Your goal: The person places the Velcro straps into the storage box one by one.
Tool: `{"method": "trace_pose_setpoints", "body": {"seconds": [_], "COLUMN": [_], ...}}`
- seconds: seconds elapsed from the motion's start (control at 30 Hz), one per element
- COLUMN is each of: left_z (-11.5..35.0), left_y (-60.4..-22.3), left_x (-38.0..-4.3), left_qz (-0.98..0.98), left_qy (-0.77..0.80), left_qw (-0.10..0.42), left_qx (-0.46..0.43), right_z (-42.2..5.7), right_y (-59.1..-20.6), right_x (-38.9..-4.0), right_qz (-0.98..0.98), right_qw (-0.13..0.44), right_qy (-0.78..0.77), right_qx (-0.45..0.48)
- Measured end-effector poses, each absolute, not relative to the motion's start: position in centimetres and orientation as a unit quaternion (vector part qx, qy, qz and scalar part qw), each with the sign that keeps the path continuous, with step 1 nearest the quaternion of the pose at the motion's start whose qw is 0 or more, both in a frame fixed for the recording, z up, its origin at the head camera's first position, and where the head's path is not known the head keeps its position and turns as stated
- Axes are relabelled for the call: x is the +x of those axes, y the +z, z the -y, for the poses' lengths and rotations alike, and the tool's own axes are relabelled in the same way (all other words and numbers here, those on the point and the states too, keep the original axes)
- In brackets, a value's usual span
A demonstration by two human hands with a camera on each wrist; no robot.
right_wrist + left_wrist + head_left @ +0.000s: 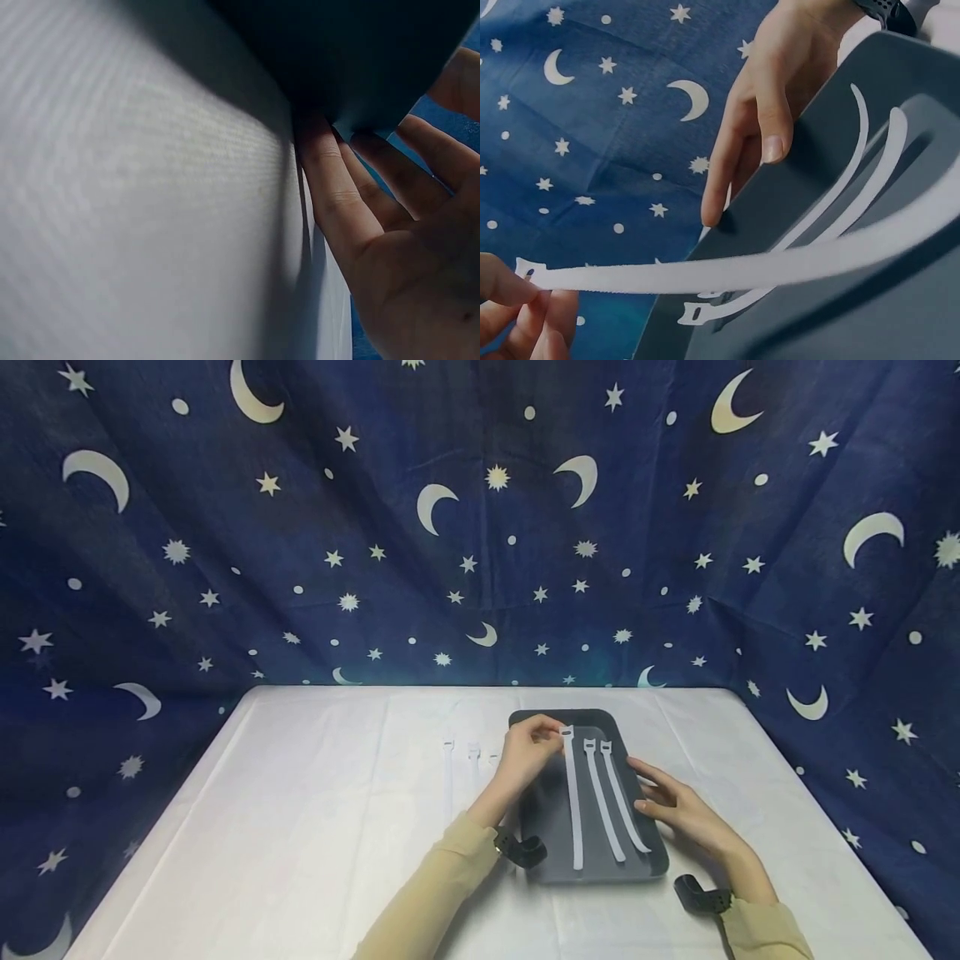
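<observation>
My left hand pinches a white hook-and-loop cable tie by its slotted head, between thumb and fingertips. The rest of that strap hangs in a curve over the grey tray, as the left wrist view shows. Two more white cable ties, one nearer the middle and one nearer the right wall, lie in the tray with their heads at the far end. At the tray's right side is my right hand, its fairly straight fingers against the outer wall and its thumb by the rim.
Several faint white cable ties lie on the white-covered table left of the tray, one farthest left and another beside it; my left hand partly covers that row. A dark blue curtain with moons and stars hangs behind the table.
</observation>
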State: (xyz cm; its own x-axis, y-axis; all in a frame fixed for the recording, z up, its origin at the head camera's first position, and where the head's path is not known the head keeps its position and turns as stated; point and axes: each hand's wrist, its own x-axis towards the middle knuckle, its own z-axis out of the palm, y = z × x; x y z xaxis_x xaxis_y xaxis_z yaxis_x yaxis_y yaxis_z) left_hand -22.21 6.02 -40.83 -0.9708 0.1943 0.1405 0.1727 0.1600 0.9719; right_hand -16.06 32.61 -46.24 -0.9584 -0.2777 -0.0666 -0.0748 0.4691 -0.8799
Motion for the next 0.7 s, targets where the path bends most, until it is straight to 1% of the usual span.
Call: {"method": "trace_pose_setpoints", "body": {"seconds": [0.2, 0.37, 0.7], "left_z": [-7.1, -7.7, -9.1], "left_y": [-41.0, -41.2, -42.3], "left_x": [-23.2, -23.8, -24.9], "left_qz": [-0.781, -0.791, -0.807], "left_qy": [0.613, 0.601, 0.585], "left_qw": [0.007, 0.016, 0.033], "left_qx": [0.119, 0.113, 0.076], "right_z": [-32.6, -32.4, -32.5], "right_y": [-46.2, -46.4, -46.4], "right_x": [-15.9, -16.0, -16.0], "right_qz": [-0.85, -0.845, -0.838], "right_qw": [0.099, 0.104, 0.106], "right_qy": [-0.507, -0.514, -0.525], "right_qx": [-0.104, -0.1, -0.101]}}
